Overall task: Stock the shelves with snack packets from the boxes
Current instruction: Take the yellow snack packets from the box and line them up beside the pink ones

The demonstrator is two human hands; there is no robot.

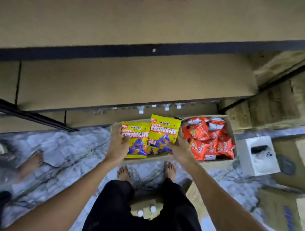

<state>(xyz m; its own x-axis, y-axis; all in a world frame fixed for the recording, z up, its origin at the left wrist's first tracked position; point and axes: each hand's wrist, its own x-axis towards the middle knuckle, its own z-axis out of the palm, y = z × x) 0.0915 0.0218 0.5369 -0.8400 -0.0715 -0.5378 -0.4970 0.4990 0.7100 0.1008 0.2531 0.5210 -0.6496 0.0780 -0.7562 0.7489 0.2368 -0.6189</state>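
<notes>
One wide-angle camera on the person's head looks steeply down and forward, with the shelf [122,24] edges close ahead at the top and the floor [64,148] near the feet [124,173] below.

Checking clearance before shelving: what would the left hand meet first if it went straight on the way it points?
Most likely the front edge of the lowest visible shelf, just beyond the left hand and the yellow packet it grips. Depth is unclear from above, so this is a guess.
</notes>
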